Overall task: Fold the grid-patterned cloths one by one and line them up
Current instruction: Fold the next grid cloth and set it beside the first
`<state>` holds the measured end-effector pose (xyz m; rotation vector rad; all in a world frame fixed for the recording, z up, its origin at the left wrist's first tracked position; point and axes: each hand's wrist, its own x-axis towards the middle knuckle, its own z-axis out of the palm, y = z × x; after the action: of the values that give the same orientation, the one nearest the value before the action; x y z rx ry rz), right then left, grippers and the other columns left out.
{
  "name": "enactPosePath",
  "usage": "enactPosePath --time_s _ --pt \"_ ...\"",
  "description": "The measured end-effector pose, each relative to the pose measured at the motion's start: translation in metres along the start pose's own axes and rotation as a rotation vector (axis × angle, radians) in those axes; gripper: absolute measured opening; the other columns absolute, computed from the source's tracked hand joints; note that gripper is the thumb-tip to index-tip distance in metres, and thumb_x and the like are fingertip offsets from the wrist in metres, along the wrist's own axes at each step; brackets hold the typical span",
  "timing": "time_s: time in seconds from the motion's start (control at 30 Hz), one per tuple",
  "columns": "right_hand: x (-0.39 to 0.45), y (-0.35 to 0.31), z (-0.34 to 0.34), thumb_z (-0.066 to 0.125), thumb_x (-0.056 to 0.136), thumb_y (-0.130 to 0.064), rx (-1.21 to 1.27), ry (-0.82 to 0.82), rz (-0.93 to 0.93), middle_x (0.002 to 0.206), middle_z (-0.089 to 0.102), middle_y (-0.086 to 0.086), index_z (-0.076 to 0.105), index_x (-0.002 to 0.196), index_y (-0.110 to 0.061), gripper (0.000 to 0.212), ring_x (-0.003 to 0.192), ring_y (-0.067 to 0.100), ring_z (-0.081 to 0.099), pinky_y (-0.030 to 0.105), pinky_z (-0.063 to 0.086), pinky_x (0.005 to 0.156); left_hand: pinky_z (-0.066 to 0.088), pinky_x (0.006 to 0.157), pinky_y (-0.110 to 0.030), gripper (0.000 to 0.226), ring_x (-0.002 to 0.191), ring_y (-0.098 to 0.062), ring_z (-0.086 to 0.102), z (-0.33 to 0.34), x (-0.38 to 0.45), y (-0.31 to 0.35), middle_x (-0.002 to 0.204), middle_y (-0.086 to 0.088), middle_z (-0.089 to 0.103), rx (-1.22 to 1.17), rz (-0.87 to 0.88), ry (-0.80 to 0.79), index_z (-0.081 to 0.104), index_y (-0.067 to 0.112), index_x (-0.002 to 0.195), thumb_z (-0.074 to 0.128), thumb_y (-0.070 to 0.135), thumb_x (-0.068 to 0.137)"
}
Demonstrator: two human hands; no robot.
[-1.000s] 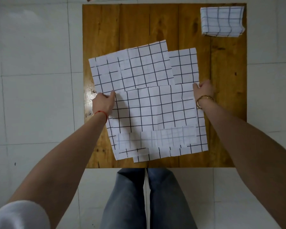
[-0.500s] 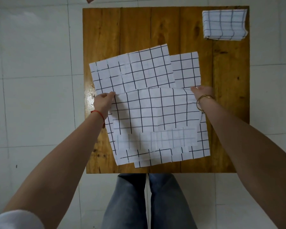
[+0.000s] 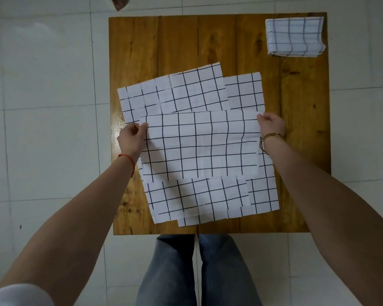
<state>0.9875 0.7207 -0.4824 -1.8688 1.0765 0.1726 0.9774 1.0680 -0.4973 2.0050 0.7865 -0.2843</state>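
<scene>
A white cloth with a black grid (image 3: 199,144) hangs lifted over the middle of the wooden table (image 3: 137,51). My left hand (image 3: 132,138) pinches its upper left corner and my right hand (image 3: 271,124) pinches its upper right corner. Its lower edge drapes over several more flat grid cloths (image 3: 199,202) spread underneath, which stick out behind (image 3: 175,93) and in front. One folded grid cloth (image 3: 295,36) lies at the table's far right corner.
The table stands on a pale tiled floor (image 3: 42,107). My knees in blue jeans (image 3: 197,272) are right at its near edge. A small brown object (image 3: 119,2) shows on the floor beyond the far left corner.
Both hands have raised the top cloth off the pile by its far corners, so it now hangs free. The pile underneath has stayed in place.
</scene>
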Motion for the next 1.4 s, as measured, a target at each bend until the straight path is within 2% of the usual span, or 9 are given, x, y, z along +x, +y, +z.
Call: enactPosePath --time_s 0.1,0.2,0.27,0.6,0.73,0.83,0.93,1.13,1.4 --pt "-0.008 0.005 -0.001 0.058 0.092 -0.022 -0.051 -0.043 0.015 0.113 0.064 0.018 0.062 0.112 0.002 0.032 0.111 0.033 0.057 0.031 0.049 0.086 0.037 0.059 -0.024 0.030 0.060 -0.011 0.042 0.003 -0.004 -0.002 0.061 0.004 0.049 0.074 -0.017 -0.022 0.059 0.012 0.084 0.062 0.041 0.089" --pt "-0.009 0.008 -0.003 0.058 0.092 -0.023 -0.069 -0.048 0.048 0.120 0.063 0.014 0.062 0.115 -0.002 0.031 0.114 0.029 0.057 0.023 0.043 0.080 0.052 0.080 -0.036 0.042 0.079 -0.014 0.057 0.001 -0.004 -0.008 0.085 -0.002 0.063 0.092 -0.062 -0.073 0.060 0.010 0.116 0.067 0.039 0.086" --pt "-0.006 0.012 -0.003 0.060 0.091 -0.021 -0.091 -0.041 0.078 0.123 0.061 0.009 0.062 0.118 -0.006 0.031 0.115 0.024 0.055 0.021 0.040 0.081 0.053 0.092 -0.045 0.046 0.096 -0.024 0.063 -0.001 -0.005 -0.008 0.093 -0.002 0.062 0.102 -0.082 -0.079 0.058 0.011 0.122 0.071 0.033 0.083" --pt "0.003 0.029 0.006 0.067 0.085 -0.025 -0.249 0.033 0.011 0.117 0.061 0.014 0.057 0.112 -0.005 0.035 0.106 0.029 0.060 0.029 0.048 0.080 0.056 0.088 -0.041 0.032 0.088 -0.015 0.059 0.002 -0.011 -0.008 0.096 0.001 0.062 0.082 -0.048 -0.007 0.061 0.013 0.113 0.070 0.019 0.083" --pt "-0.007 0.026 0.014 0.064 0.086 -0.027 -0.637 0.084 -0.431 0.121 0.050 0.013 0.050 0.118 -0.009 0.039 0.111 0.027 0.050 0.034 0.044 0.094 0.055 0.087 -0.038 0.030 0.083 -0.014 0.058 0.004 -0.017 -0.011 0.096 0.000 0.063 0.089 -0.004 0.028 0.060 0.012 0.111 0.069 0.015 0.083" --pt "-0.017 0.019 0.028 0.058 0.089 -0.021 -0.772 -0.056 -0.805 0.116 0.052 0.011 0.053 0.120 -0.012 0.033 0.108 0.027 0.048 0.039 0.043 0.094 0.055 0.086 -0.037 0.035 0.088 -0.017 0.062 0.007 -0.018 -0.011 0.097 0.001 0.063 0.110 -0.022 0.033 0.058 0.011 0.113 0.072 0.018 0.082" --pt "-0.025 0.012 0.049 0.056 0.088 -0.016 -0.849 -0.234 -0.998 0.109 0.052 0.010 0.055 0.126 -0.015 0.037 0.101 0.028 0.047 0.041 0.044 0.090 0.055 0.084 -0.038 0.036 0.091 -0.020 0.063 0.008 -0.015 -0.011 0.096 0.000 0.063 0.156 -0.040 0.018 0.056 0.011 0.113 0.073 0.021 0.083" --pt "-0.037 0.002 0.077 0.054 0.090 -0.015 -0.952 -0.341 -0.991 0.108 0.048 0.012 0.048 0.136 -0.019 0.047 0.100 0.030 0.045 0.040 0.041 0.090 0.054 0.085 -0.038 0.039 0.096 -0.022 0.061 0.008 -0.008 -0.010 0.105 -0.004 0.061 0.226 -0.065 -0.017 0.054 0.009 0.113 0.072 0.024 0.083" --pt "-0.035 0.003 0.089 0.051 0.093 -0.023 -1.070 -0.381 -0.894 0.119 0.043 0.014 0.032 0.146 -0.023 0.056 0.110 0.030 0.042 0.038 0.035 0.099 0.055 0.082 -0.039 0.034 0.084 -0.018 0.058 0.003 -0.004 -0.012 0.093 0.000 0.059 0.191 -0.073 -0.057 0.052 0.012 0.110 0.072 0.019 0.083"
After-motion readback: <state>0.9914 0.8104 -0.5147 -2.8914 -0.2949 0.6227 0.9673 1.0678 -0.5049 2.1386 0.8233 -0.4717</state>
